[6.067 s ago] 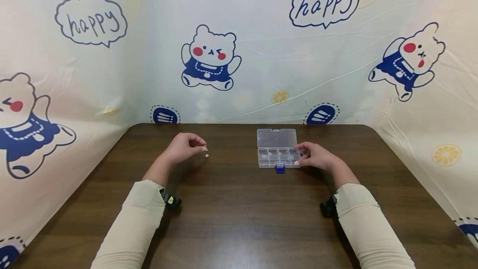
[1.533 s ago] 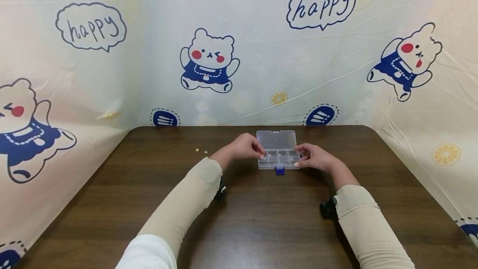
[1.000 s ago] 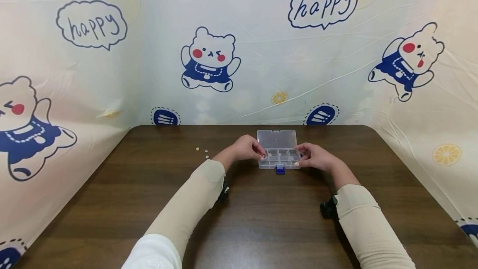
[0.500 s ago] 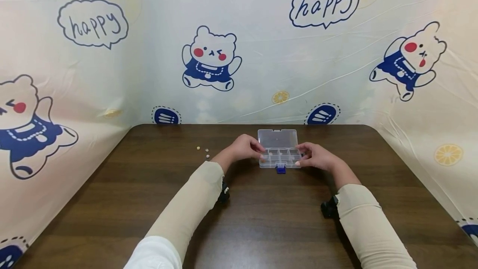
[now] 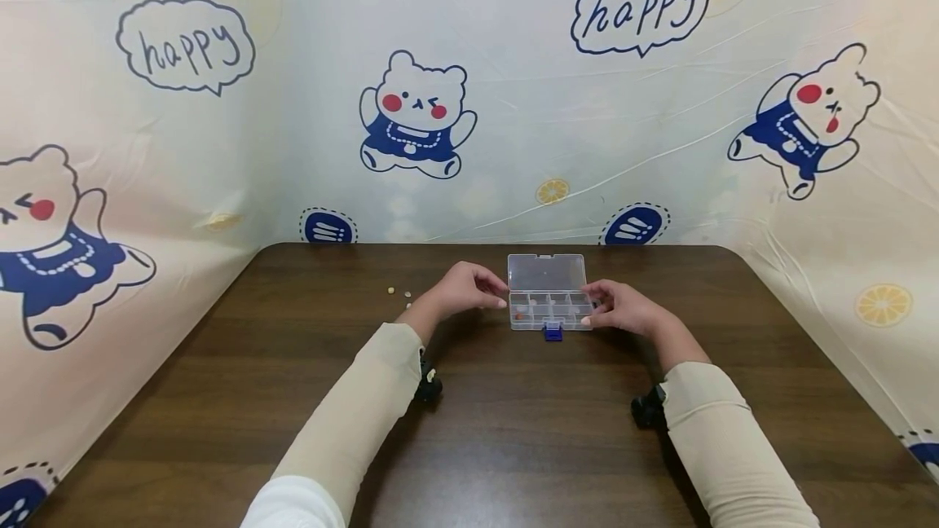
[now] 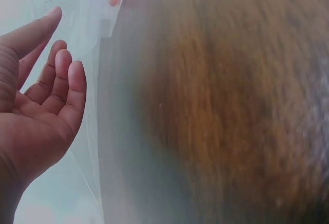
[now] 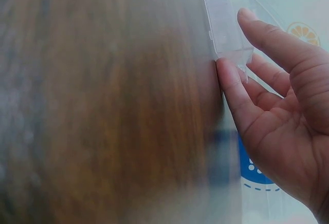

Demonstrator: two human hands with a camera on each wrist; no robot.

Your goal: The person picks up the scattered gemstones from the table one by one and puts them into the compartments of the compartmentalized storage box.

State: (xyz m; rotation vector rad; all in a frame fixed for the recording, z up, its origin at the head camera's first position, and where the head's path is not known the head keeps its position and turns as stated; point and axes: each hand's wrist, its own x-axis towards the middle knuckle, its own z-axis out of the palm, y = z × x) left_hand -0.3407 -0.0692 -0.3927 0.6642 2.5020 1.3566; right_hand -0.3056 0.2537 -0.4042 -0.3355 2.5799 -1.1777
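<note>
A clear plastic compartment box lies near the table's far side, its lid folded back and a blue latch at its front. In its front left compartment sits a small orange-red bead-like piece, also seen in the left wrist view. My left hand is just left of the box, fingers loosely bent and thumb apart from them, holding nothing. The right hand grips the box's right end, thumb at the front corner and fingers farther back. Part of that end is hidden by the fingers.
Left of the left hand lie several small pieces: a yellowish one, a pale one and another pale one, partly hidden by the left wrist. Printed cloth hangs around the brown wooden table.
The left hand went from the small pieces to the box with the orange-red piece, let it go in the front left compartment and drew back slightly left. The right hand kept its place.
</note>
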